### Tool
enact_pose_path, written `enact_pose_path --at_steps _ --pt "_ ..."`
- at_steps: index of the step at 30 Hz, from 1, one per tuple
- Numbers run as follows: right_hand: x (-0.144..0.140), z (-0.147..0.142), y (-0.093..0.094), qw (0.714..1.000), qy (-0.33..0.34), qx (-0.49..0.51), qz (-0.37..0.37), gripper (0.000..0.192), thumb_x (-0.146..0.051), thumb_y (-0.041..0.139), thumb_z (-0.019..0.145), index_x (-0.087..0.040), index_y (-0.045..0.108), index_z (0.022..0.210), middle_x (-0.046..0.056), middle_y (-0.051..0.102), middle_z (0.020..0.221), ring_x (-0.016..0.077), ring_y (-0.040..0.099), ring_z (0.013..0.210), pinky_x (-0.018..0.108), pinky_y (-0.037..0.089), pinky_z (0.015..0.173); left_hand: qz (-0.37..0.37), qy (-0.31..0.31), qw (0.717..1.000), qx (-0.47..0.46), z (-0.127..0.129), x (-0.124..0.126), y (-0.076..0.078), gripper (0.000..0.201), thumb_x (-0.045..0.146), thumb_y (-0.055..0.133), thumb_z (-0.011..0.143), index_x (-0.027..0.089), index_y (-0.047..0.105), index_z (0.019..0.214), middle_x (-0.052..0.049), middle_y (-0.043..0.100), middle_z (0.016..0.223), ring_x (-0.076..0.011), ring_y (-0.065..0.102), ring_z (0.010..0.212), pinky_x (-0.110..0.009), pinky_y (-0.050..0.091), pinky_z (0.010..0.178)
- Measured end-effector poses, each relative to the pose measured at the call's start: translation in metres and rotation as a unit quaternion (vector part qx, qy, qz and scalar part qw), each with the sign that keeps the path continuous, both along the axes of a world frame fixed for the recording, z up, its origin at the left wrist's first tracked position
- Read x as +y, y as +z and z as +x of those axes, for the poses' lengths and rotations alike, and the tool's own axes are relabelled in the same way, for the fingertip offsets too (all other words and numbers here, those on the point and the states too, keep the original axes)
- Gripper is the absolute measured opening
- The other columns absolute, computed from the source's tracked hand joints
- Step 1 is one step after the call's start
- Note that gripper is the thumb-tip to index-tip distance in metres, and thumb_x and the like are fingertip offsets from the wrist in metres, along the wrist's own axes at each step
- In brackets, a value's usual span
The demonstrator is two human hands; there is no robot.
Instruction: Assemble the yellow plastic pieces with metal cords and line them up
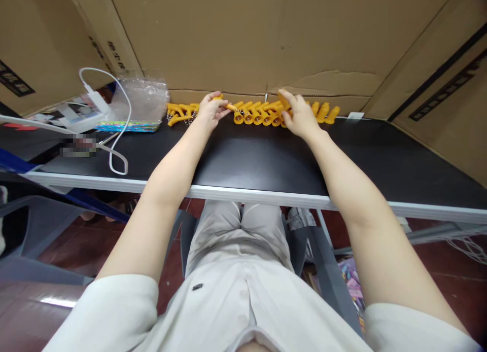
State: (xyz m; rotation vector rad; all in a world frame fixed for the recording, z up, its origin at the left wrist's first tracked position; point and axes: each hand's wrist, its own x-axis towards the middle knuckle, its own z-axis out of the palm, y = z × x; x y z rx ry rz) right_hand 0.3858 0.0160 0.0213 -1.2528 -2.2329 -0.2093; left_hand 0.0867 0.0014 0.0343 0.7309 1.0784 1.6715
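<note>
Along the back of the black table, my left hand [210, 111] pinches a small yellow plastic piece with a short metal chain [230, 107]. Farther right, my right hand [302, 117] has its thumb and fingers around a yellow piece [283, 99] at the row, partly hidden by the fingers. Between the hands runs a row of yellow pieces with round, cup-like ends [257, 119] facing me. Several yellow branch-shaped pieces with chains [177, 113] lie left of my left hand. Upright yellow bottle-shaped pieces [323, 111] stand right of my right hand.
Tall cardboard [236, 37] walls the back and sides of the black table [258, 159]. On the left lie a clear plastic bag [142, 96], colourful packets [131, 127] and a white cable [129, 108]. A small white object [355, 115] sits at the back right.
</note>
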Motion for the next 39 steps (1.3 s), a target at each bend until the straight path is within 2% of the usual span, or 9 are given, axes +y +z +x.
enact_pose_path --at_steps 3,7,11,20,23,26,30,34,39 --pt "0.001 -0.007 -0.005 0.997 0.069 -0.033 -0.010 0.073 -0.036 0.060 0.100 -0.018 0.049 0.171 0.022 0.063 0.157 0.0457 0.059 0.147 0.066 0.045 0.125 -0.008 -0.017 1.000 0.003 0.007 -0.006 0.000 0.046 -0.011 0.058 0.082 0.019 0.061 0.116 -0.005 0.079 0.112 -0.0124 0.080 0.087 -0.035 0.069 0.102" --pt "0.001 -0.013 -0.007 0.992 0.117 -0.040 -0.011 0.063 -0.026 0.062 0.092 -0.017 0.066 0.154 0.020 0.070 0.150 0.0429 0.065 0.141 0.064 0.049 0.122 -0.002 -0.023 1.000 0.014 0.011 -0.011 0.000 0.043 -0.012 0.058 0.080 0.020 0.058 0.109 -0.004 0.077 0.111 -0.0115 0.079 0.087 -0.037 0.068 0.104" --pt "0.004 -0.014 -0.009 0.987 0.156 -0.021 -0.006 0.059 -0.021 0.061 0.087 -0.016 0.072 0.146 0.019 0.072 0.147 0.0402 0.067 0.138 0.061 0.051 0.121 -0.005 -0.021 1.000 0.013 0.013 -0.014 0.003 0.040 -0.013 0.056 0.082 0.020 0.056 0.105 -0.003 0.075 0.107 -0.0111 0.077 0.087 -0.035 0.068 0.104" --pt "0.007 -0.017 -0.014 0.982 0.188 0.008 -0.005 0.056 -0.023 0.066 0.087 -0.018 0.073 0.143 0.017 0.072 0.147 0.0390 0.067 0.138 0.061 0.049 0.123 0.016 -0.032 0.999 0.027 0.015 -0.009 0.001 0.041 -0.010 0.060 0.083 0.021 0.057 0.109 -0.005 0.075 0.125 -0.0162 0.080 0.111 -0.036 0.066 0.107" --pt "0.006 -0.019 -0.015 0.981 0.194 0.016 -0.004 0.058 -0.024 0.067 0.087 -0.018 0.072 0.144 0.017 0.073 0.146 0.0385 0.068 0.136 0.060 0.050 0.122 0.020 -0.040 0.998 0.048 0.015 -0.007 -0.001 0.042 -0.007 0.062 0.084 0.022 0.057 0.114 -0.005 0.075 0.126 -0.0168 0.079 0.115 -0.036 0.066 0.107" --pt "0.006 -0.021 -0.016 0.981 0.189 0.030 -0.002 0.059 -0.026 0.068 0.088 -0.018 0.072 0.146 0.018 0.073 0.145 0.0386 0.068 0.135 0.060 0.051 0.121 0.022 -0.066 0.994 0.089 0.015 -0.009 -0.001 0.035 0.000 0.065 0.089 0.023 0.057 0.115 -0.005 0.075 0.123 -0.0179 0.080 0.114 -0.037 0.067 0.105" --pt "0.008 -0.021 -0.015 0.981 0.188 0.038 -0.001 0.053 -0.029 0.069 0.089 -0.018 0.074 0.141 0.019 0.074 0.141 0.0394 0.068 0.133 0.063 0.051 0.120 0.006 -0.123 0.969 0.212 0.018 -0.015 -0.003 0.036 0.009 0.070 0.090 0.024 0.059 0.121 -0.005 0.077 0.117 -0.0220 0.082 0.107 -0.044 0.069 0.098" --pt "0.007 -0.018 -0.012 0.982 0.176 0.062 -0.026 0.051 -0.036 0.073 0.091 -0.022 0.074 0.141 0.018 0.073 0.141 0.0400 0.067 0.135 0.066 0.049 0.123 0.000 -0.132 0.930 0.342 0.019 -0.024 -0.005 0.046 0.007 0.072 0.088 0.024 0.060 0.129 -0.005 0.075 0.110 -0.0228 0.082 0.099 -0.045 0.068 0.096" --pt "0.009 -0.015 -0.012 0.977 0.171 0.106 -0.070 0.059 -0.044 0.078 0.091 -0.027 0.072 0.147 0.016 0.070 0.145 0.0403 0.065 0.140 0.066 0.048 0.126 -0.003 -0.162 0.885 0.437 0.011 -0.029 -0.006 0.034 0.014 0.077 0.089 0.020 0.067 0.120 -0.003 0.069 0.088 -0.0246 0.080 0.084 -0.047 0.067 0.092"
